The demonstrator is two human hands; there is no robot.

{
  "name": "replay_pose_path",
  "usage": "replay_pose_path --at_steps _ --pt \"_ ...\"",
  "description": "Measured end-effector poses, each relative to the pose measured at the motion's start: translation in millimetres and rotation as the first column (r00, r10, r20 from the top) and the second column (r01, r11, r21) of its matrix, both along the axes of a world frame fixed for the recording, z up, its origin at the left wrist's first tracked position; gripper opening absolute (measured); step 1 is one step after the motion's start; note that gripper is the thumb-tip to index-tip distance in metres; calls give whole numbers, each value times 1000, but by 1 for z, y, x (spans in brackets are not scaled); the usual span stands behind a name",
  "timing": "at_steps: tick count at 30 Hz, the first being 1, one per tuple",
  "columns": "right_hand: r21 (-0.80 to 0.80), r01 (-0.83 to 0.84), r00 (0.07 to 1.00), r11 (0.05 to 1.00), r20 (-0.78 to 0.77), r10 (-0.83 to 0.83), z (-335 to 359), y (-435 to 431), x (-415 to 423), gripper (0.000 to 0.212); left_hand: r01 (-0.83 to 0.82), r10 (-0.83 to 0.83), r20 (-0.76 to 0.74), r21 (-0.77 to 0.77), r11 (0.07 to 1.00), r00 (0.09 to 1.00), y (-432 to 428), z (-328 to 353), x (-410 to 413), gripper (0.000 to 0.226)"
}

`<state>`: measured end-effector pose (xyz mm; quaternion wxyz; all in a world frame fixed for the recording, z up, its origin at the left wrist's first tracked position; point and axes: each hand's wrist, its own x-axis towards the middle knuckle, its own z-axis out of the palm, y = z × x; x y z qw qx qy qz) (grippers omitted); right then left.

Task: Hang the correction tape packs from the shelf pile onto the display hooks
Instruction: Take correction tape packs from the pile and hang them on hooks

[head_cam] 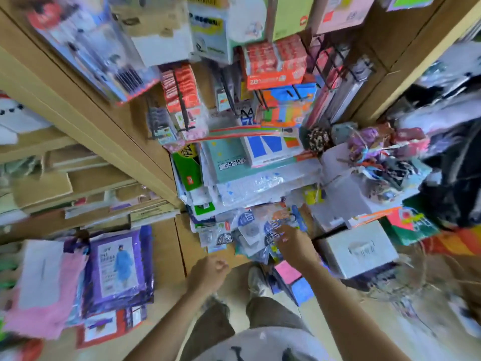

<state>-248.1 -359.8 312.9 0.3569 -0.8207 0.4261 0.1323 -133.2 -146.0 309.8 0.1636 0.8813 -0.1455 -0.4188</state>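
I am laying my right hand [292,243] on the pile of correction tape packs [249,227], fingers touching the top ones; the blur is stopping me telling whether I am gripping any. My left hand [209,269] is hovering beside it, curled into an empty fist. The display hooks [182,100] are sticking out well beyond both.

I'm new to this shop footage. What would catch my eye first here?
The right hand reaches into the pile of correction tape packs on the low shelf, centre frame, with the left hand curled beside it. Above are orange boxes and black display hooks. A purple raincoat pack hangs lower left.
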Motion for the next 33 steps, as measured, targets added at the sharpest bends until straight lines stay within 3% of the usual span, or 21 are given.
replay_pose_path --at_steps 7,11,15,18,21,27,31,33 --pt "138 113 981 984 -173 -89 -110 -22 -38 25 77 -71 -132 36 996 989 3 -117 -39 13" --pt "174 171 956 970 -269 -121 -175 -49 -53 25 167 -163 -82 34 985 983 -20 -160 -43 14" --pt "140 209 942 968 -293 -161 -233 -80 -63 25 303 -302 -22 33 952 953 -70 -202 -34 29" --pt "90 260 940 961 -253 -230 -274 -105 -66 27 443 -438 131 -7 897 889 -100 -247 -27 35" --pt "42 345 927 938 -173 -333 -307 -123 -65 26 608 -583 277 -5 794 764 -123 -290 -20 51" --pt "94 564 816 821 -216 -536 -341 -146 -48 34 805 -811 303 182 565 501 -140 -335 -20 83" --pt "243 699 710 672 -128 -692 -380 -157 -62 40 796 -804 384 231 559 454 -126 -343 -16 74" --pt "341 739 647 581 -121 -753 -365 -155 -53 29 774 -792 403 256 579 459 -119 -344 -8 71"
